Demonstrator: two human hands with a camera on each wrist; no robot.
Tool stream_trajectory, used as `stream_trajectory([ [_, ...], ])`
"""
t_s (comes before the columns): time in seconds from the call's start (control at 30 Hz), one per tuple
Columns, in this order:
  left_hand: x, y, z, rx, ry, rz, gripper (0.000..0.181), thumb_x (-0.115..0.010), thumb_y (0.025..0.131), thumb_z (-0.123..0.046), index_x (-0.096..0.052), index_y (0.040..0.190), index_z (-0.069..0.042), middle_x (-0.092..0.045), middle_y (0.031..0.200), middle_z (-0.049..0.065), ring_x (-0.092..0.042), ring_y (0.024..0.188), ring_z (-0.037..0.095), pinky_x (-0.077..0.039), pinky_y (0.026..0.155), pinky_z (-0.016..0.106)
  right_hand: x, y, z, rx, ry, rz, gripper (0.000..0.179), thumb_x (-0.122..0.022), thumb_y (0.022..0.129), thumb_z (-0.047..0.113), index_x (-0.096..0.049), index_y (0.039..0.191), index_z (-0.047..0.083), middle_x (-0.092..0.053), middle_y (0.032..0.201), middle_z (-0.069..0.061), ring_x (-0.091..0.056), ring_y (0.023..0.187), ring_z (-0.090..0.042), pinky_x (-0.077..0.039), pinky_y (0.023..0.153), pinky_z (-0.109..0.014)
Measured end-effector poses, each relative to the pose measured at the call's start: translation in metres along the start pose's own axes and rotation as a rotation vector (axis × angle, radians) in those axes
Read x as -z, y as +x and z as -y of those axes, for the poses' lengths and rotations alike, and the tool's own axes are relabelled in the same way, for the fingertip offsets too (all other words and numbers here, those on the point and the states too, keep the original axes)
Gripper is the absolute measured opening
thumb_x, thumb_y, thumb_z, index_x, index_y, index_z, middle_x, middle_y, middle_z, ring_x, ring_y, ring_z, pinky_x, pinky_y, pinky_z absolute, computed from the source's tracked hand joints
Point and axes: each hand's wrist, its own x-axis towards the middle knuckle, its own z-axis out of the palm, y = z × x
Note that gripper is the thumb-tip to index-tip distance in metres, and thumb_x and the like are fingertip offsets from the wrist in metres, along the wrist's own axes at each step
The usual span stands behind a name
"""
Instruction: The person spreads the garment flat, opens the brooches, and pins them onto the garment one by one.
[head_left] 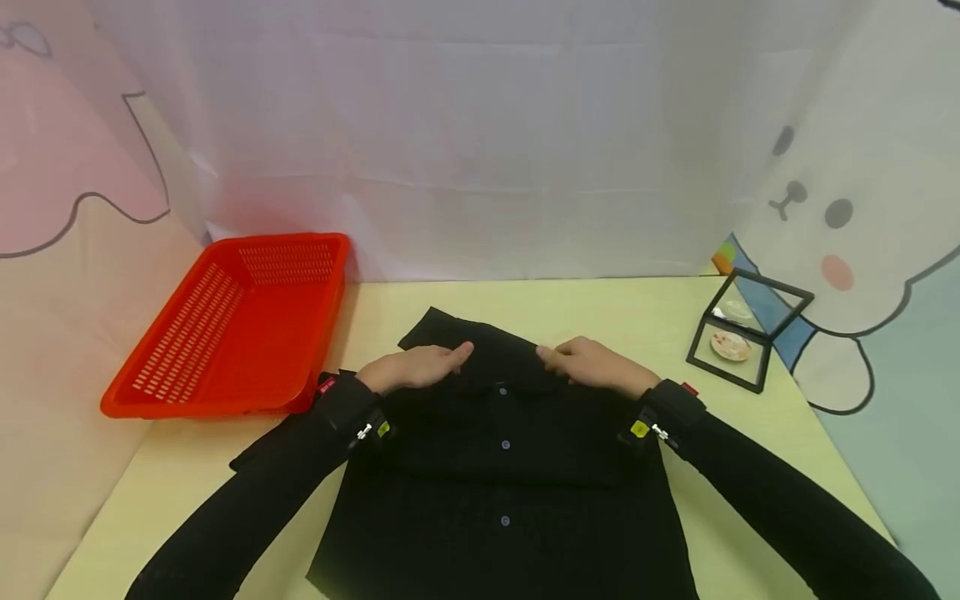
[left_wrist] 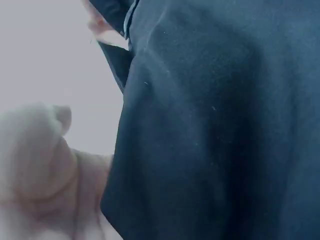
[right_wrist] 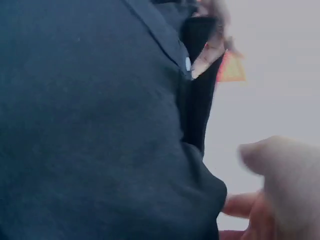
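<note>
A black button-front shirt lies in front of me, small buttons running down its middle. My left hand grips its upper part left of the button line, thumb pointing inward. Across from it my right hand holds the upper right side, fingers bent at the cloth. Beyond the hands, the shirt's top edge slants between them. In the left wrist view dark cloth covers the left fingers; only the thumb and palm show. The right wrist view shows right fingers at the shirt's edge, partly hidden behind it.
An orange-red plastic basket with slotted walls stands at the back left of the pale table. At the right edge lies an open black-framed clear case with a round shell-like piece. Printed fabric walls surround the table.
</note>
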Motion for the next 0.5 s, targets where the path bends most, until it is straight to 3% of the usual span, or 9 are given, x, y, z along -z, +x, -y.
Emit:
stream_trajectory([
  [0.07,0.002,-0.001,-0.001,0.025,-0.003,-0.002,0.067,-0.034,0.11,-0.053,-0.055,0.144,0.001,-0.058,0.146,0.019,-0.056,0.135,0.036,-0.042,0.115,0.053,-0.002,0.003,0.0,-0.008,-0.064,0.001,0.05,-0.056,0.105,0.042,-0.071,0.122,-0.002,-0.071,0.118,-0.019,-0.069,0.099,-0.029,-0.057,0.086,-0.045],
  [0.17,0.003,-0.005,-0.001,0.037,0.003,-0.002,0.053,-0.06,0.105,-0.037,-0.057,0.141,0.002,-0.057,0.146,0.021,-0.057,0.132,0.037,-0.047,0.11,0.05,-0.006,0.005,0.001,-0.002,-0.102,0.014,0.052,-0.073,0.096,0.037,-0.068,0.125,-0.006,-0.07,0.121,-0.02,-0.068,0.103,-0.03,-0.057,0.089,-0.045],
  [0.23,0.004,-0.007,-0.001,0.006,0.01,-0.045,0.047,-0.074,0.096,-0.027,-0.064,0.132,0.001,-0.062,0.138,0.019,-0.062,0.124,0.035,-0.053,0.104,0.047,-0.007,0.006,0.001,-0.005,-0.082,0.011,0.055,-0.079,0.091,0.033,-0.067,0.127,-0.007,-0.072,0.116,-0.018,-0.069,0.095,-0.026,-0.057,0.086,-0.041],
  [0.37,0.013,-0.011,-0.002,-0.087,0.03,-0.233,0.035,-0.081,0.09,-0.018,-0.073,0.119,-0.001,-0.074,0.119,0.015,-0.073,0.094,0.03,-0.06,0.087,0.042,0.002,0.004,0.004,0.022,-0.028,-0.014,0.034,-0.077,0.094,0.028,-0.073,0.111,-0.002,-0.071,0.088,-0.008,-0.061,0.072,-0.017,-0.05,0.072,-0.033],
  [0.43,0.023,-0.012,-0.006,-0.129,0.059,-0.337,0.029,-0.08,0.091,-0.017,-0.075,0.114,-0.001,-0.076,0.114,0.015,-0.073,0.089,0.028,-0.06,0.086,0.043,0.012,0.003,0.007,0.046,-0.012,-0.062,0.031,-0.073,0.097,0.028,-0.071,0.112,0.0,-0.068,0.087,-0.006,-0.06,0.073,-0.017,-0.049,0.073,-0.035],
  [0.5,0.036,-0.012,-0.012,-0.149,0.05,-0.42,0.026,-0.078,0.092,-0.016,-0.074,0.113,-0.001,-0.075,0.113,0.015,-0.072,0.089,0.03,-0.058,0.086,0.044,0.026,0.004,0.01,0.07,0.019,-0.118,0.032,-0.068,0.101,0.028,-0.066,0.115,-0.001,-0.062,0.09,-0.013,-0.057,0.077,-0.025,-0.047,0.075,-0.041],
])
